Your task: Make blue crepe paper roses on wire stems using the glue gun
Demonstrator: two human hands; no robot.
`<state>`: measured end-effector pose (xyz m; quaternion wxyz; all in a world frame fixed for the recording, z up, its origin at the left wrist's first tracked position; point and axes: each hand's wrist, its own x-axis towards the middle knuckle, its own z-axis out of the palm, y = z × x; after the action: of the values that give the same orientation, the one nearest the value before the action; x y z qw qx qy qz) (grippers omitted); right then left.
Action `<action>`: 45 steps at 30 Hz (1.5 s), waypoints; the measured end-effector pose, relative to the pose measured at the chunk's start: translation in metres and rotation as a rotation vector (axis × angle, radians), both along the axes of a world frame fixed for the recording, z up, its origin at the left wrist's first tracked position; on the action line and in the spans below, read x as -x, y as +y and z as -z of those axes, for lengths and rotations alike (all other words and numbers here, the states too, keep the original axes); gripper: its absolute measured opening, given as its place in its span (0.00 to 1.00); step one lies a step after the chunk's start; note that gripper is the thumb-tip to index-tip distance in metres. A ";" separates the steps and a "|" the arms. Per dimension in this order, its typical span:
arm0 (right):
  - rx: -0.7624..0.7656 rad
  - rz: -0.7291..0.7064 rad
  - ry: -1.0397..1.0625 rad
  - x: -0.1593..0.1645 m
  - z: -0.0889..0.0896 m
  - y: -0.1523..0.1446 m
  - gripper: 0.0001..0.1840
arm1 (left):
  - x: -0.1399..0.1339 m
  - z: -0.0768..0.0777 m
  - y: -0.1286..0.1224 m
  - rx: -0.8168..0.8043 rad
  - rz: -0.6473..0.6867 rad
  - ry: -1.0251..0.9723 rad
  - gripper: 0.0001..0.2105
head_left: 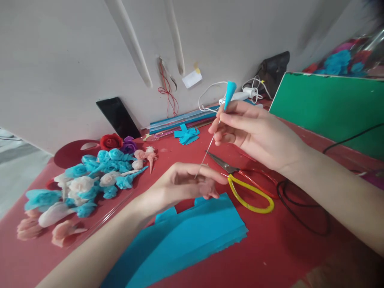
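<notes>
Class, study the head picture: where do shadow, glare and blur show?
Head view: a shadow darkens part of the blue sheet; head view, upper right: glare streaks the clear wrapping; head view, bottom right: a brownish blur, too indistinct to name.

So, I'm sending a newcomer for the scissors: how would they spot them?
On the red table, find the large blue sheet. The scissors lie by its far right corner. Unlike the black cord beside them, they have mismatched handles, yellow and red.
</notes>
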<state>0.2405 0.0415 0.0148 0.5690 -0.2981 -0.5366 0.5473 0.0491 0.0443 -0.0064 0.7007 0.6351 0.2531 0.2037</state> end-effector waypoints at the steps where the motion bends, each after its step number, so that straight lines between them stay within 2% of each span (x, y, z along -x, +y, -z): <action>1: -0.008 0.020 0.005 -0.001 -0.001 0.001 0.04 | 0.000 0.003 0.002 -0.024 -0.044 -0.001 0.07; 3: -0.018 0.087 0.021 -0.005 -0.004 0.001 0.05 | 0.002 0.010 0.006 -0.072 -0.130 0.008 0.11; 6: -0.017 0.188 0.048 -0.013 -0.011 0.002 0.07 | 0.005 0.017 0.018 -0.163 -0.220 0.083 0.10; 10: -0.019 0.248 0.077 -0.024 -0.014 0.007 0.08 | 0.013 0.015 0.034 -0.340 -0.425 0.191 0.08; 13: -0.006 0.254 0.074 -0.025 -0.011 0.009 0.08 | 0.021 0.011 0.042 -0.467 -0.636 0.232 0.03; 15: 0.007 0.242 0.054 -0.022 -0.010 0.009 0.08 | 0.027 0.009 0.045 -0.539 -0.746 0.259 0.04; 18: 0.014 0.216 0.008 -0.014 -0.008 0.005 0.07 | 0.034 0.009 0.049 -0.638 -0.847 0.307 0.05; 21: -0.001 0.208 -0.030 -0.009 -0.006 0.003 0.06 | 0.041 0.015 0.058 -0.714 -0.890 0.377 0.07; 26: 0.010 0.190 -0.045 -0.008 -0.004 0.006 0.07 | 0.046 0.018 0.088 -0.825 -0.899 0.547 0.10; 30: 0.019 0.179 -0.042 -0.008 -0.001 0.009 0.05 | 0.043 0.006 0.115 -0.882 -0.856 0.671 0.10; 34: 0.025 0.160 -0.048 -0.007 0.002 0.009 0.06 | 0.040 -0.004 0.129 -0.891 -0.802 0.773 0.11; 38: 0.046 0.117 -0.042 -0.006 0.004 0.007 0.06 | 0.038 -0.003 0.128 -0.912 -0.699 0.791 0.13; 43: 0.113 0.029 -0.004 0.001 0.006 0.004 0.05 | 0.032 0.004 0.109 -1.016 -0.528 0.624 0.15; 45: 0.152 -0.018 0.026 0.004 0.007 0.003 0.05 | 0.029 0.006 0.097 -1.006 -0.458 0.554 0.11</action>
<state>0.2366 0.0442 0.0082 0.5467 -0.3287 -0.4886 0.5953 0.0206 0.1412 -0.0127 0.1620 0.8466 0.4287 0.2709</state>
